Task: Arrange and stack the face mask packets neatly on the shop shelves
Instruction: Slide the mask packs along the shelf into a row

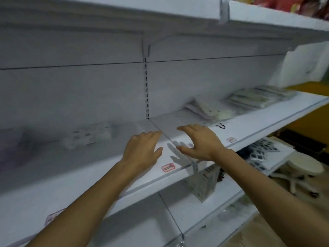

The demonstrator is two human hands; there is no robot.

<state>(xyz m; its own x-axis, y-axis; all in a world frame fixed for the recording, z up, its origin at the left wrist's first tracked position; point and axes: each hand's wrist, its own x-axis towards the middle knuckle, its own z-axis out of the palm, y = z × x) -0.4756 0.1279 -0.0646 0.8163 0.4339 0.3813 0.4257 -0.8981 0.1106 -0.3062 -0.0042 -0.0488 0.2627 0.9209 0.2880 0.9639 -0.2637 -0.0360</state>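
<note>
1. Both hands are out over a bare stretch of the middle shelf (249, 125), holding nothing. The left hand (142, 148) has its fingers loosely together and the thumb out; the right hand (197, 141) has its fingers relaxed and a little spread.
2. They hover either side of a clear divider (170, 145) (probably sizing up that bay for a stack, I'd guess).
3. Mask packets (206, 108) lie loose further right, with a tidier pile (258, 98) beyond. A blurry packet (89, 135) sits to the left.
4. Pink price label (168, 167) marks the front edge.
</note>
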